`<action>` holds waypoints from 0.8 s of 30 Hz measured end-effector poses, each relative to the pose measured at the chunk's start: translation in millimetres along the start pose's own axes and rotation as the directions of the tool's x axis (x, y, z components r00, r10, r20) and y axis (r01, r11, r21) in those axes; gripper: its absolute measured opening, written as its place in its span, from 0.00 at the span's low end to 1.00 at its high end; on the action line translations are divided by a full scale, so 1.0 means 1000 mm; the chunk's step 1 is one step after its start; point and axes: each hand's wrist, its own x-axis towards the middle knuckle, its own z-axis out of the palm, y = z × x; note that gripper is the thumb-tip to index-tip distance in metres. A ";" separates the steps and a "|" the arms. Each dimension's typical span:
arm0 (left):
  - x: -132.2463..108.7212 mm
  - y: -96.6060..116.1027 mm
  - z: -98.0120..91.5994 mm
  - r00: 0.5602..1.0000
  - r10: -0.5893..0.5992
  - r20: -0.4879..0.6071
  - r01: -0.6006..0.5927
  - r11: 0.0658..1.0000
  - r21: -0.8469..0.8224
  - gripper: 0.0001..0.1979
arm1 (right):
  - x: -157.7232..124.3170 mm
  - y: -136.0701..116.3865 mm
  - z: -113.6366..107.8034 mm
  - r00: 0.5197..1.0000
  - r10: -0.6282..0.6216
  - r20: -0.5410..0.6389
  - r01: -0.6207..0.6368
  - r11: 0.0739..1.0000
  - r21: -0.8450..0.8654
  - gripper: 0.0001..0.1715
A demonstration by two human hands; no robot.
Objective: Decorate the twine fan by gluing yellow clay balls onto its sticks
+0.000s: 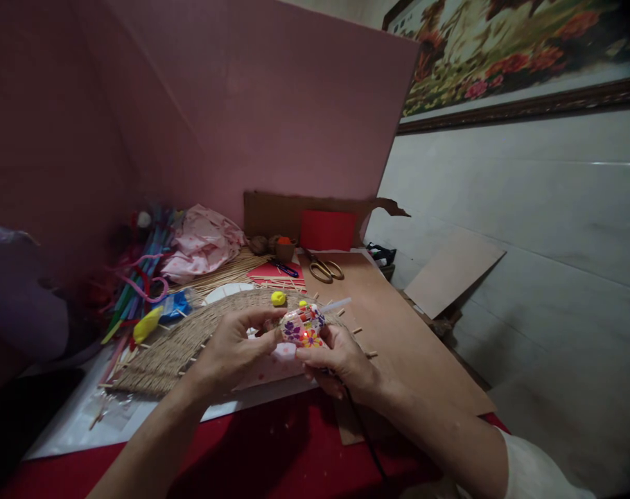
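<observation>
Both hands hold a small flower-patterned hot glue gun point(310, 337) in front of me. A red light glows on its side, and a translucent glue stick point(338, 305) pokes out at the upper right. My left hand point(239, 339) pinches its left end between thumb and fingers. Around the right end, the fingers of my right hand point(340, 357) are closed. A black cord point(364, 426) runs down from beneath the right hand. Below the hands lies a curved woven twine piece point(174, 350) with sticks jutting from its edges. Partly hidden by the hands is pink dotted fabric point(265, 371).
Gold-handled scissors point(325, 269) and a blue pen-like tool point(283, 267) lie beyond. Yellow lumps point(278, 299), pink cloth point(205, 239) and pipe cleaners point(143, 277) are to the left. Brown board point(423, 346) covers the right; red cloth point(242, 450) lies in front.
</observation>
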 end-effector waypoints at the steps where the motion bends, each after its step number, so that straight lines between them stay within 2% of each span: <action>1: 0.000 -0.001 0.001 1.000 0.009 0.005 -0.009 1.000 0.009 0.17 | 0.000 -0.001 0.000 1.000 -0.005 -0.003 0.006 1.000 0.010 0.17; 3: 0.001 -0.002 0.004 0.996 0.078 -0.033 -0.076 0.996 0.043 0.17 | 0.000 -0.003 0.001 1.000 -0.014 -0.011 0.015 0.999 0.038 0.17; 5: 0.001 -0.003 0.007 0.967 0.214 -0.142 -0.198 0.973 0.116 0.17 | 0.000 -0.005 0.000 1.000 -0.007 -0.025 0.008 0.998 0.064 0.19; 8: 0.001 -0.005 0.012 0.845 0.468 -0.257 -0.378 0.865 0.331 0.12 | 0.000 -0.007 -0.002 0.999 0.014 -0.033 -0.012 0.997 0.079 0.19; 11: 0.001 -0.006 0.017 0.722 0.660 -0.208 -0.446 0.674 0.589 0.07 | 0.001 -0.007 -0.004 1.000 -0.008 -0.029 0.011 0.997 0.076 0.19; 13: 0.001 -0.008 0.021 0.677 0.718 -0.159 -0.429 0.561 0.708 0.06 | 0.002 -0.007 -0.004 0.999 -0.037 -0.032 0.039 0.997 0.064 0.18; 16: -0.001 -0.009 0.025 0.651 0.750 -0.117 -0.400 0.469 0.787 0.05 | 0.002 -0.006 -0.002 0.997 -0.058 -0.040 0.060 0.997 0.052 0.16; 19: -0.002 -0.009 0.026 0.642 0.761 -0.100 -0.402 0.445 0.800 0.05 | 0.001 -0.005 -0.001 0.997 -0.065 -0.042 0.067 0.997 0.038 0.15; 24: -0.004 -0.006 0.030 0.678 0.731 -0.076 -0.382 0.439 0.813 0.02 | 0.001 0.000 0.001 0.993 -0.108 -0.056 0.106 0.994 -0.038 0.15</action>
